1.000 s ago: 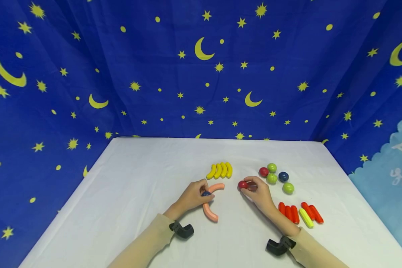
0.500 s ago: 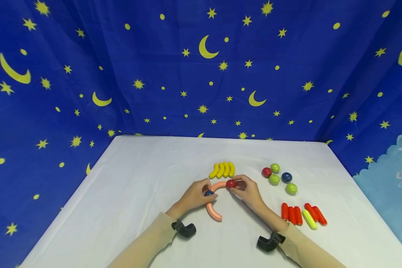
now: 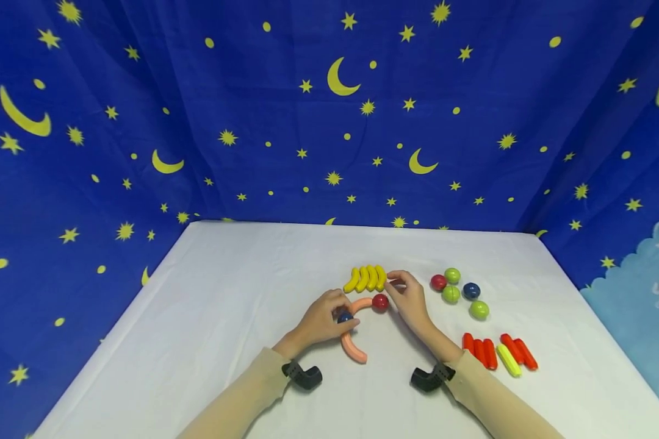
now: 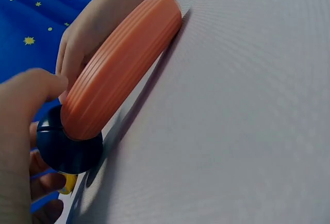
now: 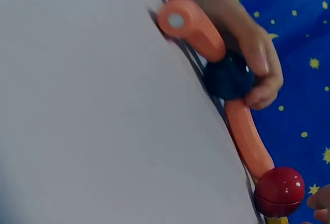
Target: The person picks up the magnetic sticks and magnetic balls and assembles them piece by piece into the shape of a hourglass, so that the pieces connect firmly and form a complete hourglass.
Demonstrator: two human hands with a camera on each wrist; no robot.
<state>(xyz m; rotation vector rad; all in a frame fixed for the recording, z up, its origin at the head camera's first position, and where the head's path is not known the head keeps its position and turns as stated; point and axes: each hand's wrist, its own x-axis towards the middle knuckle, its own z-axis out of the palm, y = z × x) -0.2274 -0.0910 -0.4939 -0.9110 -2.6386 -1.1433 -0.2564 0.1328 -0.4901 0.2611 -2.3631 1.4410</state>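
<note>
My left hand (image 3: pixel 324 317) grips a dark blue ball (image 4: pixel 67 141) between thumb and fingers. Two salmon-coloured curved rods meet at this ball. One, the upper curved rod (image 3: pixel 361 303), runs from it to a glossy red ball (image 3: pixel 380 302). The lower curved rod (image 3: pixel 354 349) bends toward the table front, its free end showing a pale round tip in the right wrist view. My right hand (image 3: pixel 409 299) is off the red ball, its thumb and forefinger spread at the right end of a row of short yellow curved rods (image 3: pixel 365 278).
Right of my right hand lie green balls (image 3: pixel 479 310), another red ball (image 3: pixel 438 282) and another blue ball (image 3: pixel 471 291). Nearer the front right are several straight red rods (image 3: pixel 490 353) and a straight yellow-green rod (image 3: pixel 509 360). A starry blue curtain (image 3: pixel 285 110) backs the white table (image 3: pixel 241 274).
My right hand brought the red ball left to the end of the upper curved rod, let go, then moved back toward the yellow rods. The left hand stays on the blue ball.
</note>
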